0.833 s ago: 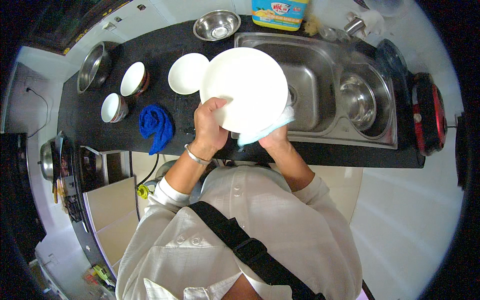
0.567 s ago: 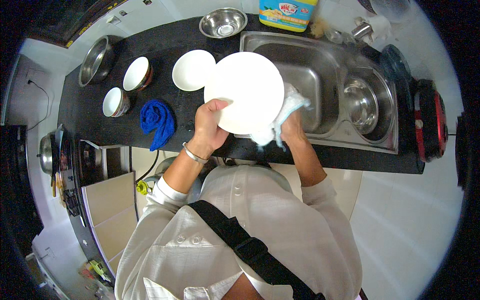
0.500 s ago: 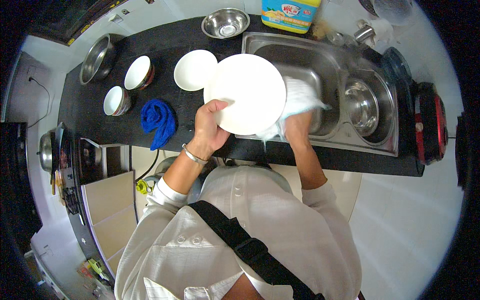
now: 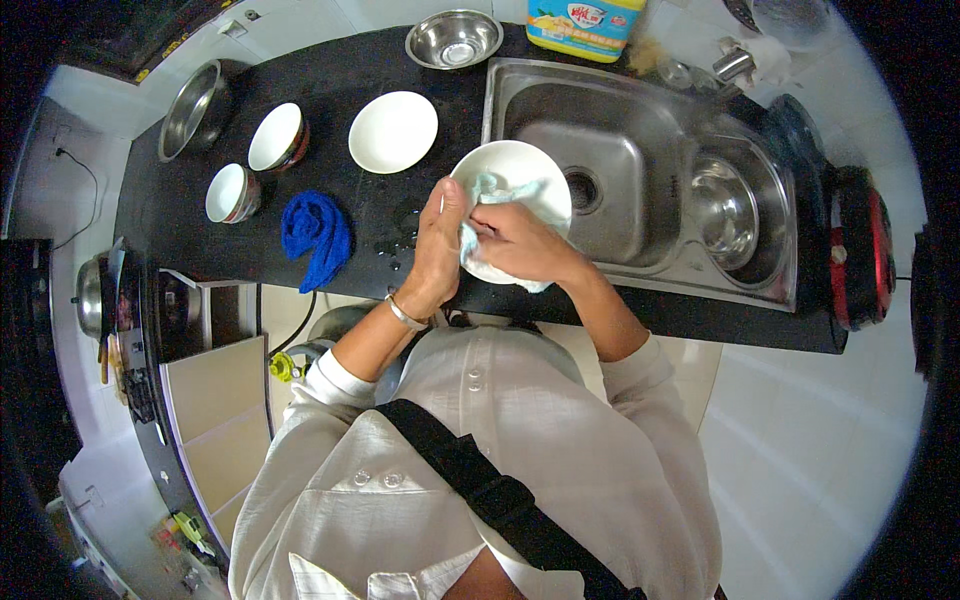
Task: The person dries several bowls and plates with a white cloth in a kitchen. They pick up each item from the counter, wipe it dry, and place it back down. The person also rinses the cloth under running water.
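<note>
A white plate (image 4: 516, 158) is held up over the counter's front edge, partly above the left end of the sink. My left hand (image 4: 436, 248) is closed on its left rim, thumb upward. Bunched in my right hand (image 4: 524, 241) is a pale white-green cloth (image 4: 488, 187), pressed against the plate's face; its lower end hangs past the near rim. Another white plate (image 4: 393, 132) lies on the counter beyond my left hand. To the left rests a crumpled blue cloth (image 4: 316, 236).
Two bowls (image 4: 277, 136) (image 4: 232, 193) and a steel basin (image 4: 195, 110) stand at the left. Behind are a steel bowl (image 4: 454, 40) and a yellow-blue jug (image 4: 582, 27). The double sink (image 4: 640, 262) holds a steel bowl (image 4: 724, 215). Water drops (image 4: 402, 243) dot the black counter.
My right hand has come up from the sink with the pale cloth and is now on the plate. The plate has tilted and moved slightly nearer, its face now toward the cloth.
</note>
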Demonstrator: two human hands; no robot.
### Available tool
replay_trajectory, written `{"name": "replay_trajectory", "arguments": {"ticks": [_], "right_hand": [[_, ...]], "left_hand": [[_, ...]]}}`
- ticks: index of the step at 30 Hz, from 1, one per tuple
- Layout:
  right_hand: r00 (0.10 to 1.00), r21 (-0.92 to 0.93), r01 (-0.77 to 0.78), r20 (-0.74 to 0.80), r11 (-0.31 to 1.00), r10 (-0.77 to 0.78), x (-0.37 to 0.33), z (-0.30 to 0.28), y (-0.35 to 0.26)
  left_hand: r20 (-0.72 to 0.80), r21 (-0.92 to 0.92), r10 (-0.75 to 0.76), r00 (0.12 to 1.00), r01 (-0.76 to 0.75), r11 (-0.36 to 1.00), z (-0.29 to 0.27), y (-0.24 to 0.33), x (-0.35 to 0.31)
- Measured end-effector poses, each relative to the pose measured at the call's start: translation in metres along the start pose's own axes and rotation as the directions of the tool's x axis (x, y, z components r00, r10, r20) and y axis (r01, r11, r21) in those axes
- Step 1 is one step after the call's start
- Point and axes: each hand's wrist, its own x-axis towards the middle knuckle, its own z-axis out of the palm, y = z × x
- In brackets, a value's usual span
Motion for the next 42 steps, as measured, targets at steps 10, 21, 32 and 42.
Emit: {"name": "replay_trajectory", "arguments": {"ticks": [10,21,32,42], "right_hand": [[0.950,-0.625,-0.012,-0.251,0.780,-0.186,0.018,0.018,-0.005],[0.967,0.735,-0.243,0.235,0.633,0.098,-0.021,-0.008,-0.002],[0.945,0.784,-0.239,0.052,0.573,0.323,-0.040,0.013,-0.003],[0.928,0.780,-0.237,0.006,0.579,0.373,-0.050,0.032,0.032]], "left_hand": [[-0.081,0.180,0.221,0.972,-0.204,0.962,-0.009,0.012,0.002],[-0.414,-0.339,0.085,0.906,-0.240,0.910,-0.121,0.082,0.041],[-0.579,-0.526,-0.112,0.807,-0.265,0.808,-0.272,0.108,0.120],[-0.608,-0.406,-0.157,0.778,-0.135,0.904,-0.306,0.084,0.159]]}}
